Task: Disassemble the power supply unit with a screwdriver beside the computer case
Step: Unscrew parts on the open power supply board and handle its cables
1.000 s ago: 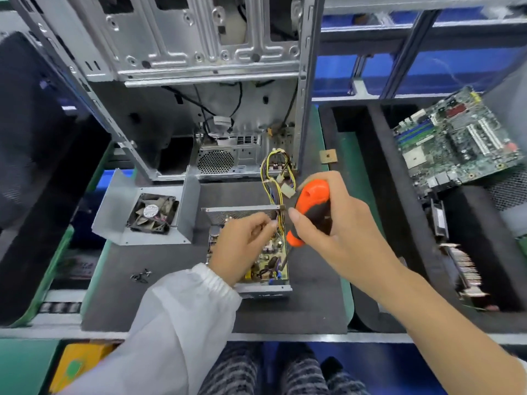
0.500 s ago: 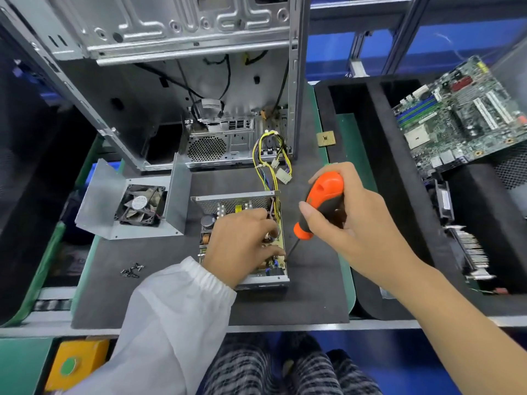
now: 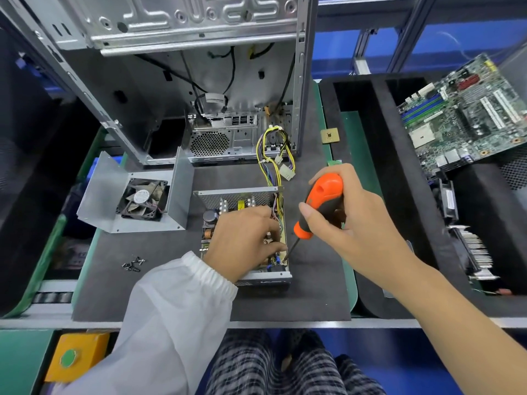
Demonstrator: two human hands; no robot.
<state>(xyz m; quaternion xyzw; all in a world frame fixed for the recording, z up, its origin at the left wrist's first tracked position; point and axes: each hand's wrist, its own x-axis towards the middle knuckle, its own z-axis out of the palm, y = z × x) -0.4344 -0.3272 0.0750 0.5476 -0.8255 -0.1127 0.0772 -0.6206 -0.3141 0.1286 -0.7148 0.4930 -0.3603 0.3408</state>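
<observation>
On the counter [image 3: 171,280], beside the case [image 3: 199,81]: screwdriver [image 3: 319,206], gripped right [image 3: 350,220], now reaching PSU [image 3: 245,238] board screw; left [image 3: 242,240] steadying, fingers curled.

Left fingers [image 3: 273,246] on power supply unit [image 3: 245,238]; screwdriver [image 3: 319,206] just right of them; fan cover [image 3: 137,195] left; computer case [image 3: 199,81] behind; screws [image 3: 133,264] left-front.

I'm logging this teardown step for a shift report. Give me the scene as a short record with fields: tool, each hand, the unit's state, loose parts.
tool: screwdriver, orange and black handle, tip down at the unit's near right corner
right hand: grips the handle
left hand: rests on the circuit board inside the power supply unit, fingers curled among the parts
unit state: cover off
loose parts: fan cover to the left; screws on the mat
</observation>
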